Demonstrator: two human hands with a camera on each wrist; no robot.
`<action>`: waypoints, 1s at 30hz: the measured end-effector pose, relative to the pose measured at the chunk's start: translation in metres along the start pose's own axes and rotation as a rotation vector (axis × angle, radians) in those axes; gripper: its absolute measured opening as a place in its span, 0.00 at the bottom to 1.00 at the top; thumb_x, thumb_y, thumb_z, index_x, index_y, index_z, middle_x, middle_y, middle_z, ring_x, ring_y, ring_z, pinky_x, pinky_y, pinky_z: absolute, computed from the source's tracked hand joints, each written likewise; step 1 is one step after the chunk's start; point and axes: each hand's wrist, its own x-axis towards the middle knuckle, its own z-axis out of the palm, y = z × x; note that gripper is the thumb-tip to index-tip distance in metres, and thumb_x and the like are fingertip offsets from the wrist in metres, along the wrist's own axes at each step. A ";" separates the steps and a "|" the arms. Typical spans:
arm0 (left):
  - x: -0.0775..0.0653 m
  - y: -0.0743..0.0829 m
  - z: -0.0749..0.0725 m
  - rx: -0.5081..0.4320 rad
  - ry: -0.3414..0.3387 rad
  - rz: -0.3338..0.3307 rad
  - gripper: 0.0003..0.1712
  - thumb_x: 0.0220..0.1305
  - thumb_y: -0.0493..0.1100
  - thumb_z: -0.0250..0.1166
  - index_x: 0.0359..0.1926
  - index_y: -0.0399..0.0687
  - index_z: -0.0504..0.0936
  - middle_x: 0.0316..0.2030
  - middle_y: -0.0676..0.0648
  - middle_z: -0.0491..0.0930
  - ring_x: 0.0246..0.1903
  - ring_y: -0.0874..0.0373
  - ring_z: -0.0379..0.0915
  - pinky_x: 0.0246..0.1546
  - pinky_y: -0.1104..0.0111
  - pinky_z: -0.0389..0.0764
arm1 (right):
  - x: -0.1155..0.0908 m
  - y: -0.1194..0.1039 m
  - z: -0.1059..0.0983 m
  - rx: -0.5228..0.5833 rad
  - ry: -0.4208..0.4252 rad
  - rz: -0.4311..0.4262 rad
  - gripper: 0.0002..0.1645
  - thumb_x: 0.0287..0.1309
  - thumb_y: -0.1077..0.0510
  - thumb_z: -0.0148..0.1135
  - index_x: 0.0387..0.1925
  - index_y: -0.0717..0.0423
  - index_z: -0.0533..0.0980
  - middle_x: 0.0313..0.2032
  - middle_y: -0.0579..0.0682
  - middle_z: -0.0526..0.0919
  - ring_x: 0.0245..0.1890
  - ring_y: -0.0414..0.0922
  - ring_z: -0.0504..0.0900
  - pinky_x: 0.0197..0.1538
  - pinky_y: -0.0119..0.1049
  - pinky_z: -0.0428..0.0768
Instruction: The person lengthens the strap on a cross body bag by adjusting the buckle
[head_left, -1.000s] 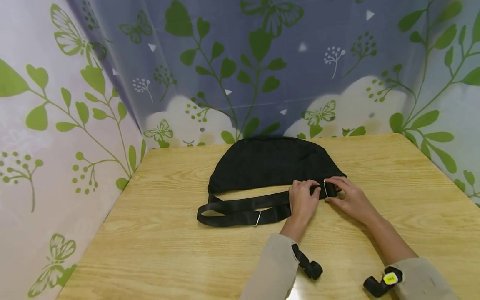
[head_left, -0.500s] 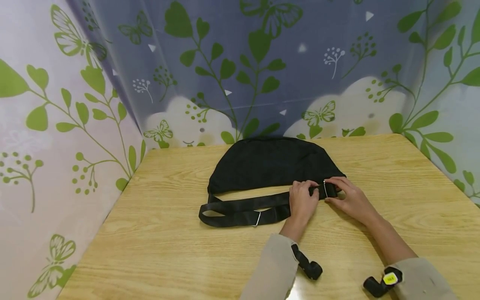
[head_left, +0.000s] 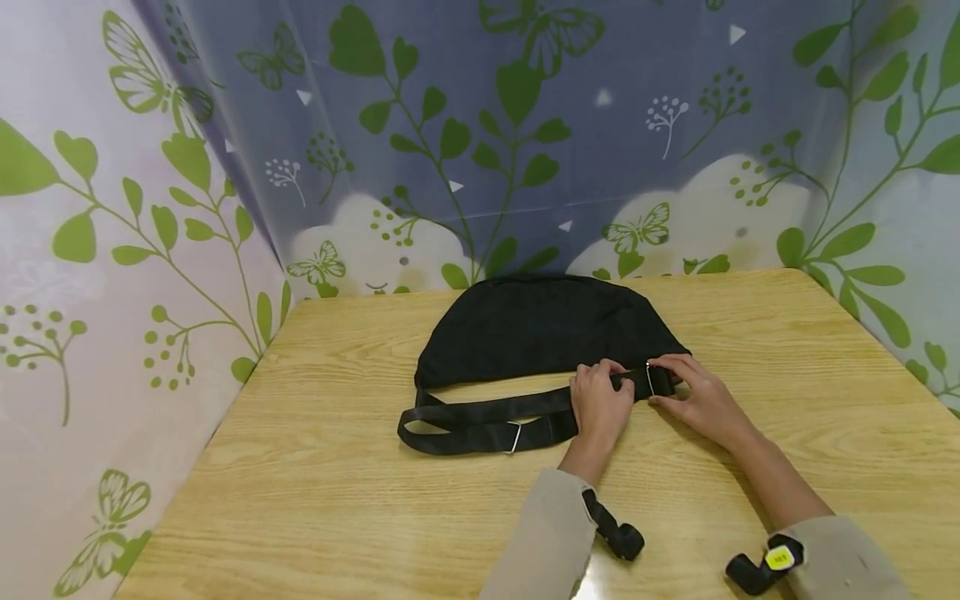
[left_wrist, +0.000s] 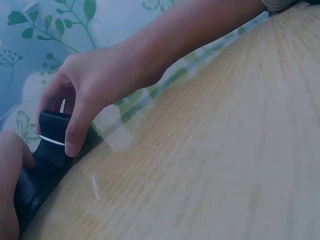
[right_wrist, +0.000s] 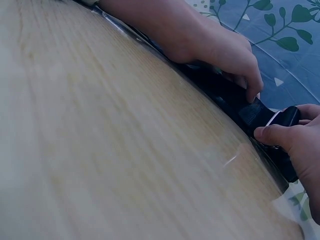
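Note:
A black waist bag (head_left: 540,329) lies flat toward the back of the table, its black strap (head_left: 480,410) looped in front of it. The right hand (head_left: 705,400) pinches a silver metal buckle (head_left: 650,379) between thumb and fingers near the bag's right corner; in the left wrist view the strap bulges up through that buckle (left_wrist: 51,140). Just left of it, the left hand (head_left: 602,402) grips the strap with curled fingers, hiding part of it. A second silver buckle (head_left: 514,437) sits on the lower run of the strap.
The light wood-grain table (head_left: 315,517) extends on all sides of the bag. Behind and beside it hang printed curtains (head_left: 300,167) with leaves and butterflies. Black bands (head_left: 618,533) dangle from both sleeve cuffs.
The left hand has slid slightly left along the strap, away from the buckle. The strap's left loop has shifted a little to the right. The right hand keeps its place.

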 end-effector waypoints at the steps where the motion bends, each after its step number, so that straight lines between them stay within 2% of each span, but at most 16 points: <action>1: 0.000 0.000 0.000 -0.017 -0.008 0.002 0.02 0.52 0.43 0.64 0.29 0.54 0.82 0.28 0.58 0.79 0.32 0.60 0.68 0.37 0.70 0.66 | 0.000 0.000 0.000 0.000 0.000 -0.001 0.37 0.26 0.69 0.77 0.47 0.63 0.74 0.44 0.56 0.74 0.36 0.47 0.76 0.39 0.23 0.71; 5: 0.000 0.001 0.000 -0.095 -0.048 0.014 0.03 0.55 0.42 0.65 0.32 0.54 0.83 0.31 0.58 0.80 0.33 0.61 0.68 0.38 0.72 0.67 | -0.001 0.000 0.000 0.000 0.002 -0.004 0.37 0.26 0.69 0.77 0.47 0.63 0.74 0.44 0.56 0.74 0.35 0.46 0.75 0.37 0.25 0.71; 8: 0.000 0.001 0.000 -0.116 -0.062 0.030 0.03 0.56 0.43 0.66 0.33 0.55 0.84 0.32 0.59 0.80 0.34 0.62 0.67 0.38 0.72 0.67 | -0.001 0.000 0.000 -0.003 0.003 -0.002 0.37 0.27 0.69 0.77 0.47 0.63 0.74 0.44 0.56 0.74 0.35 0.46 0.75 0.36 0.25 0.71; 12: 0.000 0.001 0.000 -0.087 -0.054 0.031 0.03 0.56 0.44 0.65 0.34 0.56 0.83 0.32 0.59 0.80 0.34 0.62 0.67 0.39 0.72 0.66 | 0.000 0.000 0.000 -0.010 0.001 0.002 0.36 0.27 0.69 0.77 0.47 0.62 0.74 0.44 0.56 0.74 0.37 0.47 0.75 0.37 0.25 0.71; 18: 0.000 0.001 0.000 -0.015 -0.021 -0.008 0.03 0.53 0.44 0.64 0.31 0.55 0.82 0.29 0.58 0.80 0.33 0.60 0.69 0.39 0.70 0.66 | 0.000 -0.001 0.000 0.000 -0.001 0.008 0.36 0.27 0.70 0.77 0.47 0.62 0.74 0.44 0.56 0.74 0.38 0.48 0.75 0.40 0.22 0.68; 23: 0.000 0.002 -0.001 -0.088 -0.047 -0.018 0.03 0.55 0.42 0.65 0.32 0.55 0.84 0.31 0.58 0.81 0.34 0.61 0.68 0.39 0.71 0.67 | 0.000 -0.001 -0.001 0.007 0.001 0.003 0.37 0.26 0.70 0.77 0.47 0.63 0.74 0.44 0.56 0.74 0.39 0.49 0.75 0.41 0.19 0.67; 26: -0.001 0.002 -0.001 -0.133 -0.066 0.004 0.03 0.56 0.43 0.66 0.33 0.55 0.84 0.32 0.58 0.81 0.34 0.62 0.68 0.39 0.72 0.67 | 0.000 -0.001 -0.001 0.014 0.004 -0.002 0.37 0.26 0.71 0.77 0.46 0.63 0.74 0.44 0.56 0.74 0.40 0.50 0.75 0.43 0.18 0.66; 30: -0.001 0.001 -0.001 -0.142 -0.063 0.041 0.05 0.56 0.43 0.67 0.35 0.55 0.84 0.33 0.58 0.81 0.34 0.62 0.68 0.39 0.72 0.67 | 0.000 -0.001 -0.001 0.021 0.003 -0.006 0.36 0.26 0.71 0.77 0.46 0.63 0.74 0.43 0.56 0.74 0.42 0.51 0.75 0.45 0.17 0.65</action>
